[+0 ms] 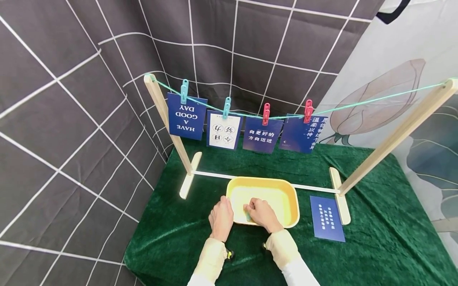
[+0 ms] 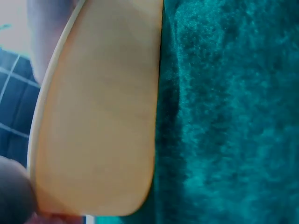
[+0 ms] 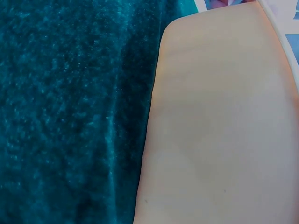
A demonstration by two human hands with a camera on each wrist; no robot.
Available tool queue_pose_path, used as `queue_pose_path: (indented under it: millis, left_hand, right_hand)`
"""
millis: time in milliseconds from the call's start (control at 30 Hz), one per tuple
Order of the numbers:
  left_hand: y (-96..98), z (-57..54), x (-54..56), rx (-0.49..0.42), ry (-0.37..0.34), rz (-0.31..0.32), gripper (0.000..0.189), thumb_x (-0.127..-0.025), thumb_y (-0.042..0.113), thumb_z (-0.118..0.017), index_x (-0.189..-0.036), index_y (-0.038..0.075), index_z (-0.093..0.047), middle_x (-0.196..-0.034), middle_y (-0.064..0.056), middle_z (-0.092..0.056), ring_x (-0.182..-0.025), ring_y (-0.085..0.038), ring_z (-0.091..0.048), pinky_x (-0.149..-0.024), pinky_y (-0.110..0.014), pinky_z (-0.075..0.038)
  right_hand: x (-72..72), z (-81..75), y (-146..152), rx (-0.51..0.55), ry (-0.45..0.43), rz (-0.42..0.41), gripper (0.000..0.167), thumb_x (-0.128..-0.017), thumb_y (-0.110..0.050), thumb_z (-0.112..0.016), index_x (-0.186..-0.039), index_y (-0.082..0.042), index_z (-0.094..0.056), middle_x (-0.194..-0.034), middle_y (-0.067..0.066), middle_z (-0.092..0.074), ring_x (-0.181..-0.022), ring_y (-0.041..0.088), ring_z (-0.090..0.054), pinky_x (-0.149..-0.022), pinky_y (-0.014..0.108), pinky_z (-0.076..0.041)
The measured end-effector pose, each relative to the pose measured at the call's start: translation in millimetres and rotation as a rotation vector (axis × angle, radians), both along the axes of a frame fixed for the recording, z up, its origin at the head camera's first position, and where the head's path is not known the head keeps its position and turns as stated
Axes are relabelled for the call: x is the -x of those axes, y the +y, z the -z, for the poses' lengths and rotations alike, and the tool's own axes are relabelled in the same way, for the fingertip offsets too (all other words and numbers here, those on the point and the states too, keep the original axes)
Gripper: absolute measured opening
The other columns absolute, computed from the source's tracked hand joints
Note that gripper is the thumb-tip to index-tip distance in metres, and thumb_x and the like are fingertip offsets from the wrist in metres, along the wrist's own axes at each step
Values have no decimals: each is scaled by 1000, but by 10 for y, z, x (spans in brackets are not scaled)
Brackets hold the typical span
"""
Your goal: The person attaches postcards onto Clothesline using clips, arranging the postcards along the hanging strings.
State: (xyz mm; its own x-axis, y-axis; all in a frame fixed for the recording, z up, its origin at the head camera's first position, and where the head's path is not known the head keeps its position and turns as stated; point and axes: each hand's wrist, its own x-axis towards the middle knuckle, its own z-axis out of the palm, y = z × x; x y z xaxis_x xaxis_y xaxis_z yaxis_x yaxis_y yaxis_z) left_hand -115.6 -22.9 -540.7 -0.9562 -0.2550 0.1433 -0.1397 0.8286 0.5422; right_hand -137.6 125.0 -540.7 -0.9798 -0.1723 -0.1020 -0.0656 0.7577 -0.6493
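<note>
A yellow plastic basin [image 1: 293, 198] stands on the green cloth, and its outer wall [image 2: 98, 116] fills much of the left wrist view. My left hand [image 1: 221, 217] holds the basin at its left side, fingers over the rim. Inside the basin, my right hand [image 1: 264, 214] pinches a teal clothespin [image 1: 248, 217] near the front wall. The right wrist view shows the basin's side [image 3: 215, 121] but not the right hand's fingers. Whether other things lie under that hand is hidden.
Behind the basin, a green string [image 1: 375, 102] runs between two wooden posts. Teal and red clothespins [image 1: 266, 114] hold several cards [image 1: 262, 135] on it. Another blue card [image 1: 327, 218] lies right of the basin, beside the right post's wooden foot [image 1: 340, 194]. A white bar [image 1: 214, 174] joins the posts low down.
</note>
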Motion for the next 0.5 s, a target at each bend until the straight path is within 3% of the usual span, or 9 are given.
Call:
queue_pose_path:
  millis: [133, 233, 300, 400, 500]
  left_hand:
    - [21, -79, -20, 57, 121, 13, 17, -90, 22, -58, -100, 8, -59, -81, -8, -47, -66, -23, -52, -51, -35, -42]
    - [27, -187, -32, -25, 158, 144, 24, -86, 21, -62, -106, 6, -63, -88, -7, -49, -69, -18, -51, -57, -31, -44]
    - [20, -273, -36, -91, 120, 273, 28, -86, 23, -63, -108, 5, -64, -91, -7, -52, -68, -15, -50, -59, -28, -44]
    - [-14, -397, -29, -185, -1, 458, 36, -87, 26, -62, -116, 4, -61, -97, -9, -55, -72, -14, -50, -61, -26, -41]
    - [-56, -464, 4, -222, -110, 596, 41, -88, 25, -61, -124, 4, -56, -98, -8, -55, -77, -15, -48, -63, -25, -41]
  right_hand:
    - [-7, -2, 0, 91, 68, -43, 23, -84, -31, -65, -80, -13, -51, -56, -4, -44, -49, 10, -41, -48, 24, -34]
    - [-13, -2, 9, 165, 155, -86, 26, -82, -27, -68, -91, -11, -49, -59, -7, -45, -50, 7, -42, -49, 23, -35]
    - [-20, -13, 20, 200, 201, -105, 29, -80, -22, -70, -95, -10, -48, -61, -8, -46, -52, 5, -42, -50, 21, -36]
    - [-35, -36, 42, 244, 231, -148, 31, -76, -13, -70, -98, -10, -49, -67, -8, -49, -56, 4, -45, -55, 21, -39]
    - [-53, -52, 66, 260, 233, -192, 36, -72, -10, -70, -101, -10, -49, -73, -8, -50, -62, 5, -47, -60, 22, -41]
